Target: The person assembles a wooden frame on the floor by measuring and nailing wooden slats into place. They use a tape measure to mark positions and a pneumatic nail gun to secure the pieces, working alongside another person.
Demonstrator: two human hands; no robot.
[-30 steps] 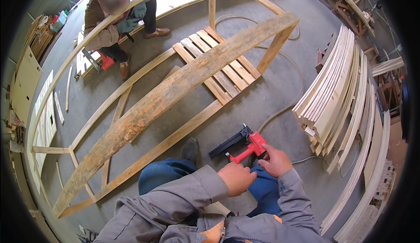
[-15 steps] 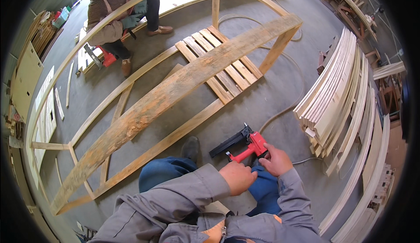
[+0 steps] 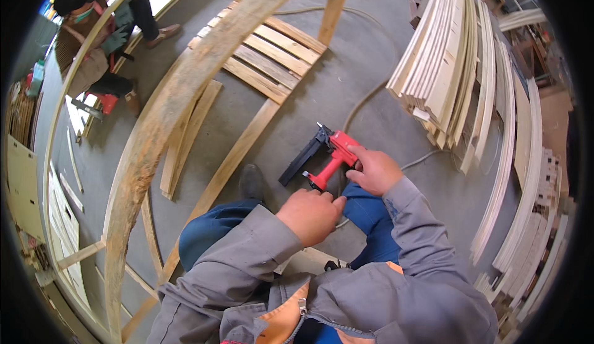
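Observation:
A red and black nail gun (image 3: pixel 337 158) is in front of my knees, its black magazine pointing to the left. My right hand (image 3: pixel 376 172) grips the rear end of its red body, thumb and forefinger bent over it. Beside the lower end of its handle is my left hand (image 3: pixel 311 216), its fingers curled closed. What those fingers hold, if anything, is hidden under the hand. A thin pale hose (image 3: pixel 424 160) runs from behind my right wrist along the floor.
A curved wooden frame (image 3: pixel 139 140) with a slatted panel (image 3: pixel 272 53) stands to my left. Stacked curved wooden strips (image 3: pixel 442 53) lie on the right. A tan hose (image 3: pixel 365 99) crosses the floor. At far left a co-worker (image 3: pixel 93 41) bends over near another red tool (image 3: pixel 106 103).
My view has turned, so the frame and the co-worker now appear farther left. Both hands stay at the nail gun in much the same grip.

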